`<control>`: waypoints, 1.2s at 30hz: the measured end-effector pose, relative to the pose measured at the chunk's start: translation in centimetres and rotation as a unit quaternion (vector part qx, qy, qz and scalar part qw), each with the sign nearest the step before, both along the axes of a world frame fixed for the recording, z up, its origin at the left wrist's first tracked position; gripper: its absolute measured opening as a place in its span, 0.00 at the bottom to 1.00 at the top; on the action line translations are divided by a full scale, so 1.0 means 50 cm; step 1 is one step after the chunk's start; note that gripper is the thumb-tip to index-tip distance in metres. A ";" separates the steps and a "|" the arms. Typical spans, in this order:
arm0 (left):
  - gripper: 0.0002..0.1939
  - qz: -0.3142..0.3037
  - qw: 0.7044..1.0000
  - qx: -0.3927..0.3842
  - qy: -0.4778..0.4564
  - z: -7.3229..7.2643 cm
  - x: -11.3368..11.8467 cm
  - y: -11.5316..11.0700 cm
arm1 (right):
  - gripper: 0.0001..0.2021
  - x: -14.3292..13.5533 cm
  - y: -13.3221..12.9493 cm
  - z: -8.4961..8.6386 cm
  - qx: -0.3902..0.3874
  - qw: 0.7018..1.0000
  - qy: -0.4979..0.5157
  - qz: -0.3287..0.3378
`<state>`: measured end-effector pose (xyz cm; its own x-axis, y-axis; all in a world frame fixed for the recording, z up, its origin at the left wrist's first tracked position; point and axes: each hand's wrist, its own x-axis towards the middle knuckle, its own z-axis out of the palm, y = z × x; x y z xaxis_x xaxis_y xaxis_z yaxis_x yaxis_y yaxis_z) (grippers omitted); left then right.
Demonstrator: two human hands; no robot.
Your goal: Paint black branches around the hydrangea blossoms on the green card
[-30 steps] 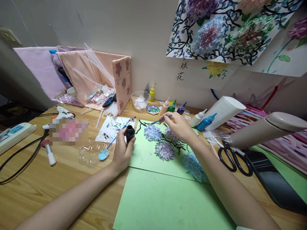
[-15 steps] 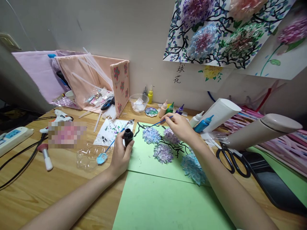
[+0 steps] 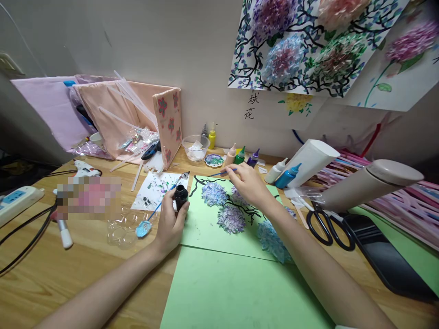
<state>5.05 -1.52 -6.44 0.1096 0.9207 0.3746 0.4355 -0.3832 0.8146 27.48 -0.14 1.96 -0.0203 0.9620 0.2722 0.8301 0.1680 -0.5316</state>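
My left hand is closed around a small open black bottle, held upright at the left edge of the green paper. Pinched in my right hand is a thin blue paintbrush, its tip pointing left over the paper's far edge. Black painted branches run between raised flowers on the paper: a blue-violet flower, a lilac flower and a turquoise flower. My right hand and forearm partly cover another lilac flower and some branches.
Paint bottles line the back. A paint-marked white sheet and a clear plastic palette with another brush lie left. Black scissors, a phone-like black slab and a taupe flask lie right.
My right hand and the brush have moved slightly left along the paper's far edge, and the brush lies flatter. My left hand still holds the bottle. The whole view has shifted a little.
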 end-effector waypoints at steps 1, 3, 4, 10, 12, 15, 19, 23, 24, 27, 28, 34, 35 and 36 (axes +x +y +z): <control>0.19 0.000 1.000 0.001 0.002 0.000 0.000 0.000 | 0.16 0.000 0.000 0.000 -0.002 1.000 -0.003 0.000; 0.19 0.003 1.000 0.004 0.005 0.001 0.000 0.001 | 0.16 0.001 0.000 -0.001 -0.009 1.000 -0.011 -0.002; 0.18 0.003 1.000 0.006 0.005 0.001 0.001 0.001 | 0.16 0.001 0.000 -0.001 -0.012 1.000 -0.016 -0.004; 0.18 -0.004 1.000 0.008 -0.001 0.000 0.001 0.000 | 0.17 0.002 0.000 0.000 -0.026 0.999 -0.035 -0.012; 0.19 -0.004 1.000 0.009 0.001 -0.001 0.001 0.000 | 0.17 0.003 0.000 -0.001 -0.023 0.999 -0.032 -0.010; 0.19 0.000 1.000 0.010 0.004 -0.002 0.001 0.000 | 0.17 0.005 0.002 -0.002 -0.018 1.000 -0.025 -0.006; 0.19 0.002 1.000 0.006 0.002 -0.003 0.001 0.001 | 0.18 0.009 0.005 -0.001 -0.017 0.999 -0.027 -0.009; 0.20 0.001 1.000 -0.004 -0.001 -0.002 0.001 0.001 | 0.18 0.013 0.003 0.005 -0.011 1.000 -0.022 -0.011; 0.20 0.000 1.000 -0.006 -0.003 -0.001 0.001 0.000 | 0.18 0.014 0.001 0.008 0.002 1.000 -0.005 -0.012; 0.19 -0.002 1.000 -0.009 -0.007 0.001 0.001 -0.001 | 0.19 0.021 -0.005 0.016 0.075 0.993 0.088 -0.027; 0.19 -0.002 1.000 -0.009 -0.006 0.001 0.002 -0.001 | 0.19 0.023 -0.007 0.019 0.095 0.988 0.115 -0.033; 0.19 -0.002 1.000 -0.003 -0.002 -0.001 0.002 0.000 | 0.17 0.034 0.000 0.016 0.072 0.993 0.088 -0.042; 0.19 -0.001 1.000 -0.004 -0.002 -0.002 0.002 0.000 | 0.17 0.034 0.002 0.013 0.064 0.994 0.080 -0.041; 0.20 -0.001 1.000 -0.005 -0.002 -0.002 0.002 0.000 | 0.17 0.033 0.004 0.011 0.056 0.995 0.074 -0.041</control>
<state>5.12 -1.51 -6.54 0.1111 0.9243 0.3651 0.4318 -0.3758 0.8200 29.14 0.08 2.49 0.1052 0.9220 0.3728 0.7575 0.1686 -0.6307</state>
